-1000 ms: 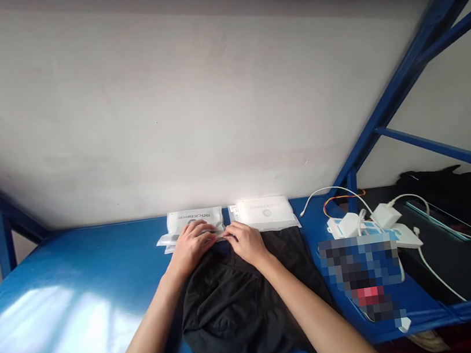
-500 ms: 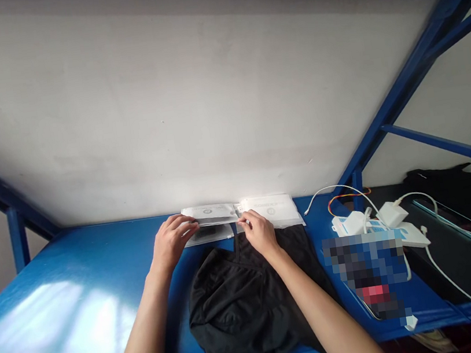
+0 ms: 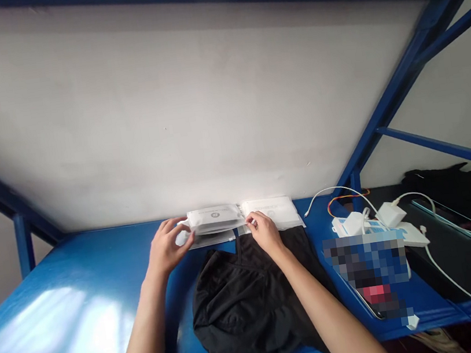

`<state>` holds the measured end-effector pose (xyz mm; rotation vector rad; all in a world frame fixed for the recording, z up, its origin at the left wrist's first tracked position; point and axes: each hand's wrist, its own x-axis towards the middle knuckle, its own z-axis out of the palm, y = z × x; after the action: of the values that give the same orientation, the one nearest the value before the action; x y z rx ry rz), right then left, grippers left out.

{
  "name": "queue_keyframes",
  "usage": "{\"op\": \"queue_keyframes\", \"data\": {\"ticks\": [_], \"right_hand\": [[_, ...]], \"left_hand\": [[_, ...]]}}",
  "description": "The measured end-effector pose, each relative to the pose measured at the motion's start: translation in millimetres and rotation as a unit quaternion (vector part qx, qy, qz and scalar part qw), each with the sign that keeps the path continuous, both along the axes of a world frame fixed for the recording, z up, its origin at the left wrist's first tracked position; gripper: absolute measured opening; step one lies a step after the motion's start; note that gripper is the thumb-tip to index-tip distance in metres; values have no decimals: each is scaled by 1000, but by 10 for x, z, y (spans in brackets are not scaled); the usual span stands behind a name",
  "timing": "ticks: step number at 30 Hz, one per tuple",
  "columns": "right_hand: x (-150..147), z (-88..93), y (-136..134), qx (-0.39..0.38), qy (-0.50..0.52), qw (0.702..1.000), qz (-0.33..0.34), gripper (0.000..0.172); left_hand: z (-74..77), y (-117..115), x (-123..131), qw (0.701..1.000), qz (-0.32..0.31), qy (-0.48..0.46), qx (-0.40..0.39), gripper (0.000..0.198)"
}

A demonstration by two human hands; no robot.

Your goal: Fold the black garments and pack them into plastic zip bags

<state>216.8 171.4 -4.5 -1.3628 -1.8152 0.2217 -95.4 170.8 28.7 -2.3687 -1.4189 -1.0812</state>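
Head view showed, beyond the black garment (image 3: 241, 310), the upper white packet (image 3: 217, 217) now showing its face more fully, right hand (image 3: 264, 232) pinching its corner, left hand (image 3: 167, 247) curved wide.

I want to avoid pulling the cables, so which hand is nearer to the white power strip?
Right. The right hand, pinching a white pouch by its corner, is left of the power strip; the left hand is farther left, at the pouch's other end.

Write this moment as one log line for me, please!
left hand: open beside white packet | right hand: pinching that packet's edge | nearby: black cloth, blue surface, white power strip
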Motion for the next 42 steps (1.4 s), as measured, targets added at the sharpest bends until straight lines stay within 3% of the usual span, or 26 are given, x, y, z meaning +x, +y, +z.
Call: {"op": "queue_keyframes", "data": {"ticks": [7,11,17,23,30,33,37,42], "right_hand": [[-56,-28,-19,31,-6,998,48,34],[-114,92,-118,69,-20,995,70,40],[-319,133,-279,95,-103,971,193,43],[-597,78,-162,50,-210,969,122,53],[-1084,107,194,16,-255,963,83,40],[-1140,91,194,19,-266,960,85,42],[-984,81,87,24,-279,953,112,49],[-752,227,-3,36,-289,946,142,65]], "left_hand": [[-172,31,305,996,-80,48,-4,14],[-208,25,373,998,-62,19,6,18],[-199,-53,564,998,-42,-31,25,18],[-200,-54,630,997,-54,-40,21,18],[-201,5,628,990,-97,-99,-26,20],[-224,57,586,974,-14,-201,-108,25],[-289,167,417,925,123,-310,-182,37],[-252,217,175,884,134,-356,-272,57]]}}
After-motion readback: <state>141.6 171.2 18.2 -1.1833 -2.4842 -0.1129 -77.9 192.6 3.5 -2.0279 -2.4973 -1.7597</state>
